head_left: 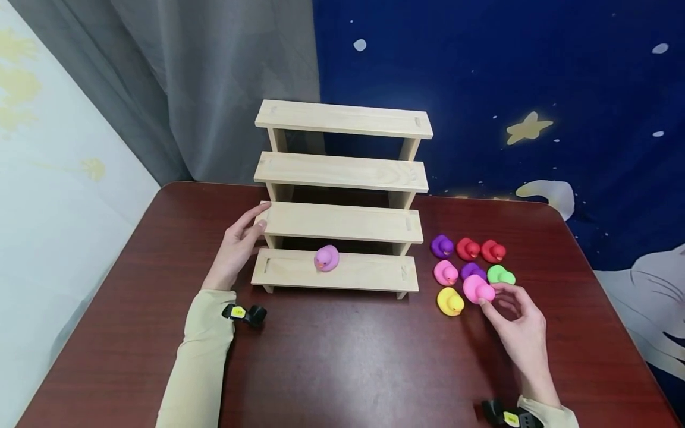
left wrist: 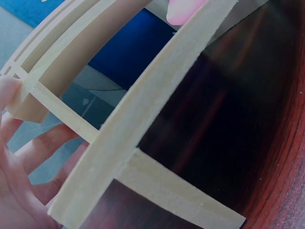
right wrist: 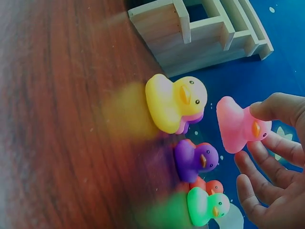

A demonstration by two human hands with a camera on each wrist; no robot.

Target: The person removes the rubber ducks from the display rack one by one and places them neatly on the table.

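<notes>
A light wooden four-tier shelf stand (head_left: pixel 342 224) rises in stair form on the table. My left hand (head_left: pixel 235 245) holds the left end of its second tier from the bottom, thumb at the front edge and fingers towards the back. On the lowest tier sits a light purple rubber duck (head_left: pixel 326 258). Between thumb and fingers, my right hand (head_left: pixel 520 321) pinches a pink rubber duck (right wrist: pixel 233 125), raised off the table in the right wrist view. Below and beside it stand a yellow duck (head_left: pixel 450 301), a green duck (head_left: pixel 501 274) and a purple duck (right wrist: pixel 194 162).
Further ducks stand grouped right of the shelf: another pink one (head_left: pixel 446 272), another purple one (head_left: pixel 442 246) and two red ones (head_left: pixel 468 249). The dark red-brown table (head_left: pixel 332 356) backs onto a grey curtain (head_left: pixel 241 77) and a blue star-patterned cloth (head_left: pixel 455 77).
</notes>
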